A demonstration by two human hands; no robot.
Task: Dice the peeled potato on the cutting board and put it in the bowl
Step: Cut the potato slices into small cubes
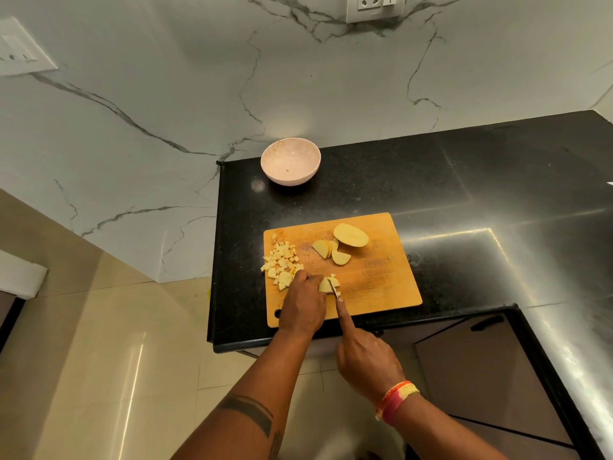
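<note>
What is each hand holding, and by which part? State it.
The left hand pins the potato slices at their left side. The right hand grips the knife by its hidden handle, forefinger along the blade's spine.

1. i'm looking into a home kitchen: black stone counter [464,180] at right of frame, marble-look wall [166,94] across the top.
2. wall sockets [376,5] at top edge, cabinet door [481,376] lower right.
3. wooden cutting board [374,277] with cut potato [350,235], centre.
</note>
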